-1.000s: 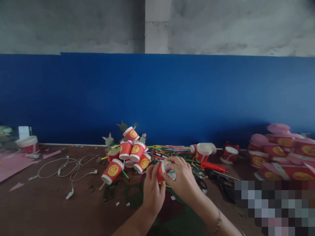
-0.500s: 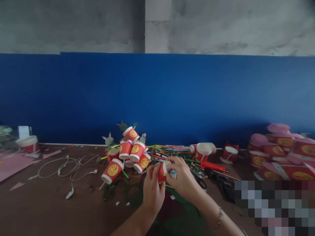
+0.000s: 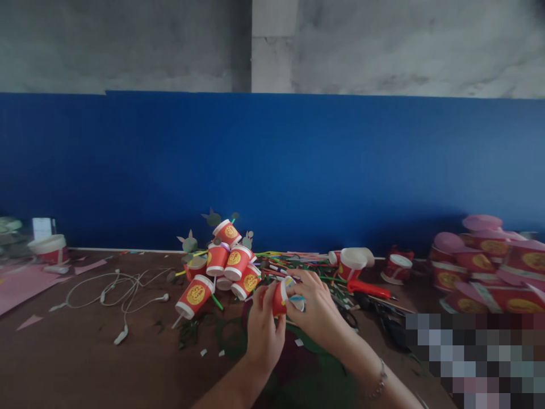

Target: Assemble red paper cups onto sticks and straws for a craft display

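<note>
A small red paper cup [image 3: 280, 299] with a white rim lies tilted between my hands, its mouth turned right. My left hand [image 3: 264, 326] wraps round its base end with curled fingers. At the rim, the thumb and fingers of my right hand [image 3: 315, 309] grip the cup's edge. A light-blue strip [image 3: 298, 297] shows at the mouth, partly behind my right hand; I cannot make out how it is fixed. Just left of my hands stands a pile of similar red cups [image 3: 218, 258] with straws and grey-green rabbit-head cutouts [image 3: 189, 243].
Coloured straws [image 3: 293, 255] and green scraps lie behind my hands. To the right are loose cups [image 3: 352, 264], a red-handled tool [image 3: 373, 289] and stacked pink-topped cups [image 3: 481, 264]. White earphones [image 3: 121, 335] and pink paper [image 3: 25, 284] lie left. A blue panel [image 3: 272, 165] borders the table.
The cup has turned slightly in my hands, showing more of its mouth on the right. My right hand has shifted a little with it; the cup pile stays put.
</note>
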`<state>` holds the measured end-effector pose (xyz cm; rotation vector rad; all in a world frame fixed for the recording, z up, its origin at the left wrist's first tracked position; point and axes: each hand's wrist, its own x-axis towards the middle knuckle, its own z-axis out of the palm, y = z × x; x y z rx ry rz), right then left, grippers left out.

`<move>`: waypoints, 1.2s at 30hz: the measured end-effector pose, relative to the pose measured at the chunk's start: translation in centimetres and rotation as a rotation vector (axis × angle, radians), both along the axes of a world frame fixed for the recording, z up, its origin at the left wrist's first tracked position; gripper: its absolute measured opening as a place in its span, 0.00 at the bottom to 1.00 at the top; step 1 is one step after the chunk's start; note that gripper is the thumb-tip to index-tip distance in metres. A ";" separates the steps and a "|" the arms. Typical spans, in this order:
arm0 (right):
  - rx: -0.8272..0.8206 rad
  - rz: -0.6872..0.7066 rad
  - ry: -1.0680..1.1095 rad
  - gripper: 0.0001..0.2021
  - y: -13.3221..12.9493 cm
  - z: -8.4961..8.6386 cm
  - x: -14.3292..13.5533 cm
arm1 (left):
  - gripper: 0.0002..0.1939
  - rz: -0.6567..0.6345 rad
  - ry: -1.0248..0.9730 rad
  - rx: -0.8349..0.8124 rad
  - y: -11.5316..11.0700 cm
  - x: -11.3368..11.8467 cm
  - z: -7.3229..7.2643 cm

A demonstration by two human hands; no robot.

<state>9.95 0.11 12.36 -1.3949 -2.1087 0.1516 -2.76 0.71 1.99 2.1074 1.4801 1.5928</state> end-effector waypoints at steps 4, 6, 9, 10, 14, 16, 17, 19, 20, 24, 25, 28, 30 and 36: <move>0.012 0.007 -0.002 0.07 0.1 0.1 0.1 | 0.34 0.014 0.005 -0.012 0.0 0.0 -0.1; 0.009 0.008 0.018 0.07 0.1 0.1 0.0 | 0.34 0.013 0.013 -0.013 -0.1 0.0 0.0; -0.065 0.077 0.082 0.08 0.1 -0.1 0.0 | 0.35 0.001 0.020 -0.019 -0.2 0.0 0.1; -0.099 0.101 0.111 0.08 0.2 -0.2 -0.1 | 0.35 0.001 0.021 -0.023 -0.2 0.0 0.1; -0.166 0.147 0.230 0.09 0.4 -0.6 -0.2 | 0.35 0.015 0.027 -0.012 -0.2 0.0 0.1; -0.169 0.160 0.280 0.09 0.5 -0.7 -0.2 | 0.35 0.018 0.031 -0.001 -0.1 0.0 0.1; -0.170 0.163 0.301 0.08 0.6 -0.8 -0.1 | 0.35 0.020 0.030 0.003 -0.1 0.0 0.1; -0.173 0.165 0.333 0.08 0.7 -1.0 -0.1 | 0.35 0.022 0.028 0.003 -0.1 0.0 0.1; -0.176 0.165 0.343 0.08 0.7 -1.0 -0.1 | 0.35 0.021 0.026 0.001 -0.1 0.0 0.1; -0.192 0.145 0.366 0.08 0.7 -1.3 -0.2 | 0.35 0.017 0.023 -0.001 -0.1 0.0 0.0; -0.193 0.132 0.374 0.08 0.7 -1.3 -0.3 | 0.35 0.021 0.022 0.001 0.0 0.0 -0.1; -0.183 0.086 0.395 0.06 0.6 -1.4 -0.6 | 0.34 0.039 0.021 0.015 0.1 0.0 -0.1; -0.165 0.073 0.402 0.06 0.5 -1.3 -0.9 | 0.34 0.046 0.014 0.025 0.1 -0.1 -0.1; -0.118 0.140 0.370 0.05 0.3 -1.2 -1.1 | 0.34 0.043 -0.043 -0.004 0.1 0.0 0.1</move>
